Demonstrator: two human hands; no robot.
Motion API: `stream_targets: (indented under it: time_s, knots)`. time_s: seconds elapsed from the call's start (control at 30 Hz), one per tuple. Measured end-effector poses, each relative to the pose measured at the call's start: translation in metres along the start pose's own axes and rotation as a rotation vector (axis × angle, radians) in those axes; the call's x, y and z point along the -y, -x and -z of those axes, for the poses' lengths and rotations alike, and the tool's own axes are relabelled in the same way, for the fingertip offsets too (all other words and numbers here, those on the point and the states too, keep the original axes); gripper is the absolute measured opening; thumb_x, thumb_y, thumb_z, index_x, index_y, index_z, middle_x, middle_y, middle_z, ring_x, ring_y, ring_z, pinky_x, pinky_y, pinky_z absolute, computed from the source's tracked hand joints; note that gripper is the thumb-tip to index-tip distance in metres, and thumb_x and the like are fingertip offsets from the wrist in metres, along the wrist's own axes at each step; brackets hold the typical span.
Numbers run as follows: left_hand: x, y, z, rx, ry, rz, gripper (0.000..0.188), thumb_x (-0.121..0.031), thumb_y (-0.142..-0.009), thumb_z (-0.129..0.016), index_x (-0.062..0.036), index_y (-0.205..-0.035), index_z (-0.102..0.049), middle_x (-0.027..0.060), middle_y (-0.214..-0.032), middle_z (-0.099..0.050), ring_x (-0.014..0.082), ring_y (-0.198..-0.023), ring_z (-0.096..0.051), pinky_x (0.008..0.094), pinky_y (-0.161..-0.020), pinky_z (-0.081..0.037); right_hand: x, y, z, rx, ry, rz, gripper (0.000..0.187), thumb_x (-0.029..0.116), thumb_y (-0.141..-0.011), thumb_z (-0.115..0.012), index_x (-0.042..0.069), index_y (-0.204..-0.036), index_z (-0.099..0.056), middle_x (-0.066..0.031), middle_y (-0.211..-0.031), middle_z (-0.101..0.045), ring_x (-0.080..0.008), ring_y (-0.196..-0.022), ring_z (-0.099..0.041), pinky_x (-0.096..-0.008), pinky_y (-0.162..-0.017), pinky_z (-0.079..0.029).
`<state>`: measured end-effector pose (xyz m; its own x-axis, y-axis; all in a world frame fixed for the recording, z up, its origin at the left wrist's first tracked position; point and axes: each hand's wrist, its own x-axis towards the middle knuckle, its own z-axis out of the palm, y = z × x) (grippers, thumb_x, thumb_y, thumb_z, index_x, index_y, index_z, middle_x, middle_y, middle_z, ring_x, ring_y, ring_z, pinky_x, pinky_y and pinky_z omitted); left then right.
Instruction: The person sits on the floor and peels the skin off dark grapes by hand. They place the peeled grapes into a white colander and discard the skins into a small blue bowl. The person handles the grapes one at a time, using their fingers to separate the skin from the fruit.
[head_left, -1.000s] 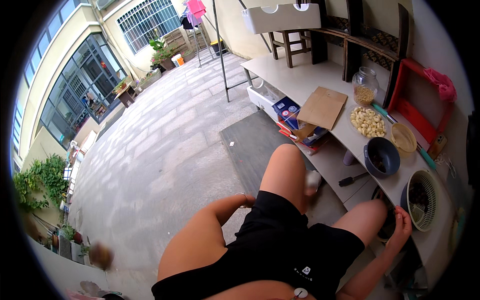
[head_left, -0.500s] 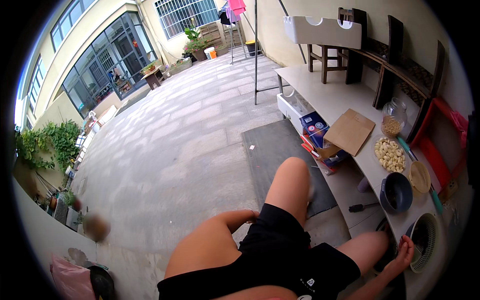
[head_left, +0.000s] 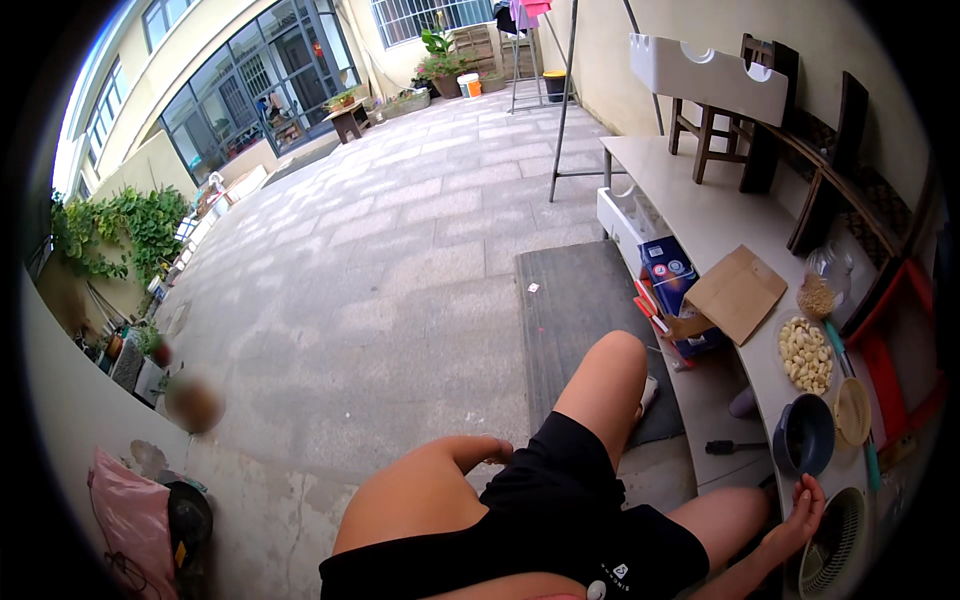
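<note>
Two bowls flank the right hand (head_left: 800,512), its grip spread apart: blue bowl (head_left: 803,436) beyond, slotted basket (head_left: 838,545) touching.

Packages along the low white shelf unit

We see a blue carton (head_left: 668,272) with small round coloured marks standing in the open compartment under the shelf unit's front edge, with flat red-and-white packs (head_left: 650,308) leaning just beside it. A brown cardboard flap (head_left: 738,293) lies tilted over that front edge, above the carton. Farther back on the top, a clear bag of tan grains (head_left: 820,288) stands near the wall-side edge.
</note>
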<state>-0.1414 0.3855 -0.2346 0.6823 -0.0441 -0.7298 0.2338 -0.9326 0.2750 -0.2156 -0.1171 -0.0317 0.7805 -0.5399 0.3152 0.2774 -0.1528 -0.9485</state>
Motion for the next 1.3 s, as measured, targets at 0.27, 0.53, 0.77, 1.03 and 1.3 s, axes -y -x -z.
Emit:
stream_targets:
  time_s: [0.27,0.53,0.77,1.03,1.3]
  knots:
    - [-0.008,-0.005,0.005,-0.001,0.019,-0.005,0.051,-0.052,-0.099,-0.041,-0.0102,-0.127,-0.030,0.0039,-0.129,-0.031,0.0180,-0.119,-0.032,0.0357,-0.101,-0.030,0.002,-0.005,-0.021,0.038,0.018,-0.009,0.024,0.006,-0.102,-0.048,-0.002,-0.119,-0.064,-0.0089,-0.118,-0.066,-0.0167,-0.102,-0.061,-0.0295,-0.095,-0.048]
    - [-0.013,-0.011,0.005,-0.019,0.047,-0.006,0.047,-0.051,-0.100,-0.042,-0.0118,-0.123,-0.034,0.0026,-0.124,-0.034,0.0170,-0.116,-0.034,0.0350,-0.099,-0.031,0.006,0.000,-0.022,0.002,0.063,-0.035,0.026,0.008,-0.104,-0.047,-0.002,-0.120,-0.064,-0.0104,-0.119,-0.065,-0.0177,-0.104,-0.061,-0.0305,-0.096,-0.048]
    - [-0.023,-0.009,0.008,-0.080,0.112,-0.039,0.043,-0.050,-0.100,-0.043,-0.0131,-0.121,-0.037,0.0015,-0.121,-0.037,0.0162,-0.112,-0.036,0.0344,-0.097,-0.033,0.032,0.018,-0.014,-0.113,0.058,0.113,0.023,0.008,-0.098,-0.059,-0.006,-0.111,-0.070,-0.0158,-0.107,-0.071,-0.0253,-0.093,-0.066,-0.0361,-0.085,-0.055]
    - [-0.036,0.004,0.059,-0.283,0.438,-0.178,0.039,-0.049,-0.101,-0.044,-0.0147,-0.117,-0.040,0.0002,-0.117,-0.040,0.0153,-0.109,-0.039,0.0337,-0.094,-0.035,0.035,0.018,0.029,-0.125,-0.039,0.135,0.023,0.007,-0.104,-0.050,-0.003,-0.118,-0.065,-0.0088,-0.118,-0.066,-0.0154,-0.104,-0.061,-0.0292,-0.097,-0.048]
    - [-0.128,0.054,0.153,-0.429,1.192,-0.561,0.035,-0.048,-0.101,-0.045,-0.0163,-0.114,-0.043,-0.0011,-0.113,-0.042,0.0143,-0.105,-0.041,0.0330,-0.092,-0.037,0.045,0.045,0.056,-0.205,-0.155,0.166,0.020,0.002,-0.099,-0.054,-0.004,-0.112,-0.068,-0.0107,-0.111,-0.069,-0.0151,-0.096,-0.064,-0.0310,-0.092,-0.050]
